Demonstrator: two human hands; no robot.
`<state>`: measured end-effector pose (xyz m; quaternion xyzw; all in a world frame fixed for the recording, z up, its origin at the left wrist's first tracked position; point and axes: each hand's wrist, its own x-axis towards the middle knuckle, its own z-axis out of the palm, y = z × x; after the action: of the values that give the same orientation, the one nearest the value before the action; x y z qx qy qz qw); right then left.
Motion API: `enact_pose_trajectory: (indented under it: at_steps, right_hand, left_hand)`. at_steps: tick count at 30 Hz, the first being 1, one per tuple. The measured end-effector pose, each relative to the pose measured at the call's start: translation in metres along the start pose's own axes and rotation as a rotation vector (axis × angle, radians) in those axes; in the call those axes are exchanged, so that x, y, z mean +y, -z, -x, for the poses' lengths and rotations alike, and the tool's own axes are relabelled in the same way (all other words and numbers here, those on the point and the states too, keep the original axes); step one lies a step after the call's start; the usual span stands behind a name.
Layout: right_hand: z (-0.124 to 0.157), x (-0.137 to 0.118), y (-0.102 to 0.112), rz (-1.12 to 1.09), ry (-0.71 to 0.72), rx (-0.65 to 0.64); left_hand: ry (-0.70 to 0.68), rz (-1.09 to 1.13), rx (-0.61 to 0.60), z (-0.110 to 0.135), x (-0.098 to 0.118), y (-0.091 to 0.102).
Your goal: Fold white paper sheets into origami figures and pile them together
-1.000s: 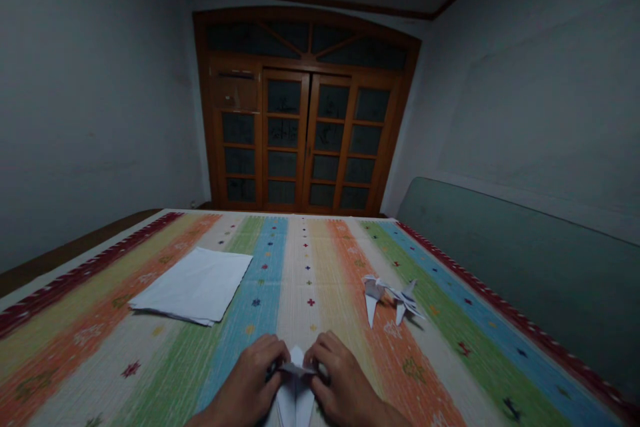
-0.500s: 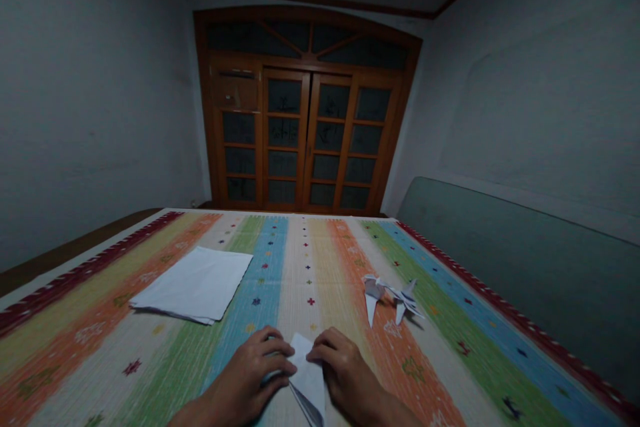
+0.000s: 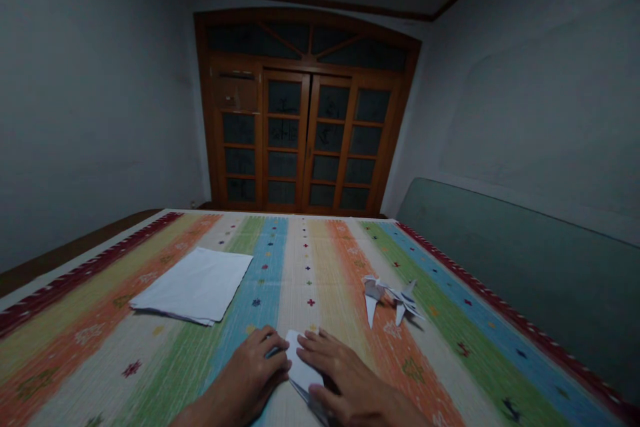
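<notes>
A folded white paper (image 3: pixel 302 364) lies on the tablecloth at the near edge of the view, narrow at its far end, with layered edges showing at the lower left. My left hand (image 3: pixel 260 365) is closed at its left edge, fingers bent and fingertips on the paper. Flat across the paper's right side rests my right hand (image 3: pixel 340 373), its fingers stretched out and pressing on it. Part of the paper is hidden under that hand.
A stack of white paper sheets (image 3: pixel 197 285) lies at the left. Folded paper figures (image 3: pixel 395 299) stand at the right. A striped tablecloth (image 3: pixel 320 260) covers the table. Behind it are wooden glazed doors (image 3: pixel 310 140), and a pale green panel (image 3: pixel 515 260) stands along the right.
My right hand has gone from bent fingers at the paper's right edge to lying flat over it. My left hand has shifted slightly and stays at the left edge.
</notes>
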<state>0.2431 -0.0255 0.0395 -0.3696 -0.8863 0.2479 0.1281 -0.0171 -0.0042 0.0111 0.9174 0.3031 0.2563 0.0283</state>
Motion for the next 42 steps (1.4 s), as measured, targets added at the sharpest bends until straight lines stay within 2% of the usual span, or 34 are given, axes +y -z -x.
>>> enact_pose_trajectory:
  at_steps: [5,10,16,19,23,27,33,37,42]
  right_hand:
    - [-0.004,0.010,-0.009,0.005,0.083,-0.117]
    - [-0.005,0.013,-0.018,0.108,0.125,-0.067]
    - [-0.001,0.003,-0.004,0.093,0.037,-0.048]
    - [0.002,0.008,-0.006,0.037,-0.018,0.044]
    - [0.001,0.019,-0.019,0.016,-0.047,0.287]
    - [-0.008,0.025,-0.026,0.039,-0.092,0.473]
    - [-0.016,0.031,-0.031,0.079,-0.198,0.704]
    - [-0.017,0.031,-0.033,0.013,-0.256,0.760]
    - [-0.017,0.025,-0.033,-0.037,-0.221,0.657]
  left_hand:
    - [-0.019,-0.069,-0.054,-0.002,0.003,0.003]
    - [-0.059,0.064,-0.133,0.000,0.004,0.013]
    - [0.021,0.115,-0.149,0.003,0.001,0.011]
    - [0.065,0.093,-0.117,0.001,0.001,0.009]
    - [0.103,0.088,-0.083,0.000,0.003,0.011]
    - [0.128,0.116,-0.120,0.000,0.008,0.016]
    - [0.034,0.093,-0.162,-0.002,0.015,0.025]
    - [-0.003,0.029,-0.138,0.002,0.012,0.017]
    - [0.025,0.000,-0.065,0.009,0.007,0.002]
